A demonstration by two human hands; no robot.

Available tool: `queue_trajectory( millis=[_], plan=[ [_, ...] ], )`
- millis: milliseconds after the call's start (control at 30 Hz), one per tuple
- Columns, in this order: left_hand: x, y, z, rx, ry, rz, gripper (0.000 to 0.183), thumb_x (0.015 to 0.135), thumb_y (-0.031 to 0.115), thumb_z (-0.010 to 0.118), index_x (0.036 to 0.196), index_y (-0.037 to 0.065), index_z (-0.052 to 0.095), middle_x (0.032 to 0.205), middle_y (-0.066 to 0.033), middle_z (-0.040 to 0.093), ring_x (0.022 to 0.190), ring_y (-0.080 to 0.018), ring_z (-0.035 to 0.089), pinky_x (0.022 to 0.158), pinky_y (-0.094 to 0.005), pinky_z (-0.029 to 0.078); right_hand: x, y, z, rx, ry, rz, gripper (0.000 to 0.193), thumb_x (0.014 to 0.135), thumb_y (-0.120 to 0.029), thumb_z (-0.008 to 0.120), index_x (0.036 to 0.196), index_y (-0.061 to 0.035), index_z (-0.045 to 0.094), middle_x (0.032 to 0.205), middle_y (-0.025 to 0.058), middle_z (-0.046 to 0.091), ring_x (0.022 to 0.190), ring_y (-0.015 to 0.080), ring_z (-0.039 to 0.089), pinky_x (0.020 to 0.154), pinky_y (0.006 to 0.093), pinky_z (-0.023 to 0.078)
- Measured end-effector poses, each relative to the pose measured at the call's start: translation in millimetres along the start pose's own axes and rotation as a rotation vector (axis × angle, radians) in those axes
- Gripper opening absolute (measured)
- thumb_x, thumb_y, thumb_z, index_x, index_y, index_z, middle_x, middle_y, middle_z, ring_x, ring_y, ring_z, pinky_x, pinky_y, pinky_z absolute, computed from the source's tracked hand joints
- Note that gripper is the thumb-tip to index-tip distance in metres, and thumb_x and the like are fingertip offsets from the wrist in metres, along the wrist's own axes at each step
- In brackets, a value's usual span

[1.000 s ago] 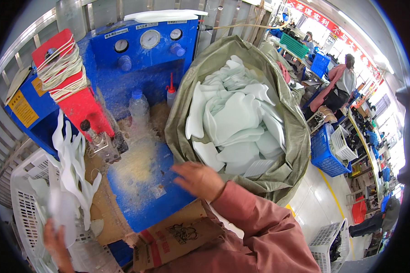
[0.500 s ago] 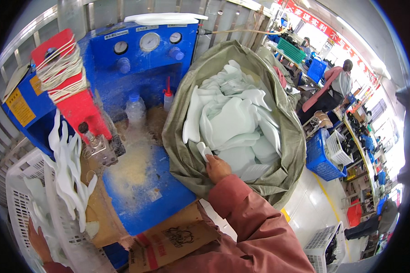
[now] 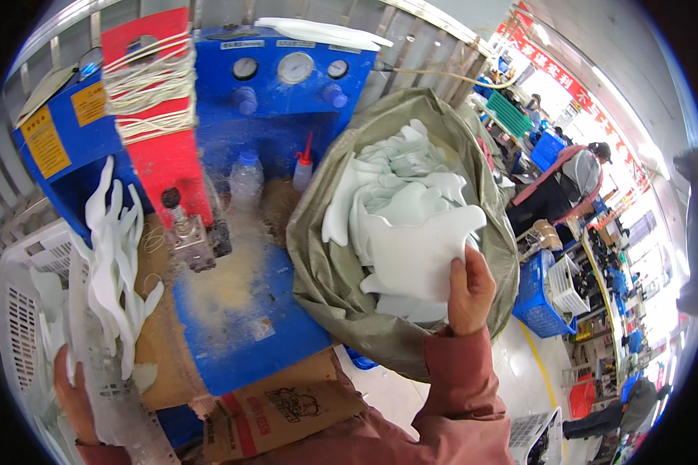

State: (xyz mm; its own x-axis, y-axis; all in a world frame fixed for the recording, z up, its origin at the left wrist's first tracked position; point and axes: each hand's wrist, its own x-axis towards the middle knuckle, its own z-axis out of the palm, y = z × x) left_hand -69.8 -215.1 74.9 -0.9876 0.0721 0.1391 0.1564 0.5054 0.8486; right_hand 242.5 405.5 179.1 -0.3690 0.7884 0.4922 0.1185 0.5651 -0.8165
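Observation:
My right hand (image 3: 473,291) pinches the right edge of a flat white foam pad (image 3: 417,246) with wavy, notched edges, held up over a wide olive-green sack (image 3: 399,353). Inside the sack lies a heap of similar pale pads (image 3: 388,167). At the lower left, my left hand (image 3: 75,395) reaches into a white plastic basket (image 3: 17,318), its fingers stretched apart among more white pads (image 3: 48,298). The fingertips touch those pads; part of the hand is hidden by the basket's contents. Several curved white pads (image 3: 112,271) stand on edge beside the basket's inner wall.
A blue machine (image 3: 302,108) with gauges and a red arm (image 3: 151,155) wound with cord stands ahead. A clear bottle (image 3: 246,182) and a red-tipped squeeze bottle (image 3: 302,172) stand on its dusty bed. A cardboard piece (image 3: 283,407) lies in front. Another person (image 3: 570,182) is at far right.
My right hand has lifted a pad from the sack and moved right and slightly up with it. My left hand has shifted a little among the pads in the basket. The view has tilted slightly.

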Motion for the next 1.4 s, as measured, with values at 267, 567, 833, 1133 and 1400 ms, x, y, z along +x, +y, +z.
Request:
queue_trajectory(
  millis=[267,567,833,1133,1400],
  plan=[
    [-109,117,143,-1.003,-0.755,-0.382,0.075,0.096,0.04,0.073,0.151,-0.002,0.045,0.136,-0.0153,0.065,0.13,-0.0258,0.06,0.108,-0.0432,0.049,-116,-21,110,0.77,-0.646,0.506,0.028,0.103,0.001,0.057,0.129,0.0008,0.067,0.115,0.0065,0.073,0.102,0.0113,0.067,0.091,0.0277,0.053],
    [-98,108,128,-0.841,-0.48,-0.444,0.03,0.1,0.006,0.064,0.128,-0.004,0.065,0.114,-0.0099,0.074,0.098,-0.0175,0.073,0.082,-0.031,0.059,-134,-32,174,0.692,-0.992,0.587,0.037,0.105,-0.018,0.063,0.137,0.0022,0.061,0.12,0.0046,0.07,0.107,0.0126,0.064,0.094,0.0293,0.051],
    [-83,122,105,-0.73,-0.428,-0.438,0.037,0.097,0.007,0.068,0.133,-0.001,0.062,0.116,-0.0084,0.074,0.101,-0.0186,0.073,0.087,-0.035,0.061,-130,-17,225,0.719,-0.934,0.524,0.043,0.101,-0.014,0.07,0.138,0.0043,0.058,0.11,0.0061,0.071,0.101,0.0107,0.064,0.087,0.0281,0.053],
    [-78,126,98,-0.687,-0.346,-0.333,0.048,0.096,-0.005,0.058,0.144,-0.003,0.053,0.131,-0.0115,0.069,0.116,-0.0198,0.069,0.101,-0.0342,0.053,-133,-35,242,0.848,-0.915,0.694,0.046,0.102,-0.012,0.067,0.145,-0.0003,0.056,0.107,0.007,0.073,0.096,0.0098,0.066,0.082,0.0267,0.053],
    [-57,132,96,-0.755,-0.304,-0.203,0.053,0.099,-0.002,0.059,0.15,-0.003,0.048,0.133,-0.0118,0.068,0.119,-0.0194,0.067,0.105,-0.0347,0.051,-119,-56,247,0.802,-0.984,0.679,0.04,0.102,-0.011,0.065,0.14,-0.001,0.06,0.099,0.0022,0.073,0.086,0.0049,0.063,0.076,0.0234,0.05]
  ],
)
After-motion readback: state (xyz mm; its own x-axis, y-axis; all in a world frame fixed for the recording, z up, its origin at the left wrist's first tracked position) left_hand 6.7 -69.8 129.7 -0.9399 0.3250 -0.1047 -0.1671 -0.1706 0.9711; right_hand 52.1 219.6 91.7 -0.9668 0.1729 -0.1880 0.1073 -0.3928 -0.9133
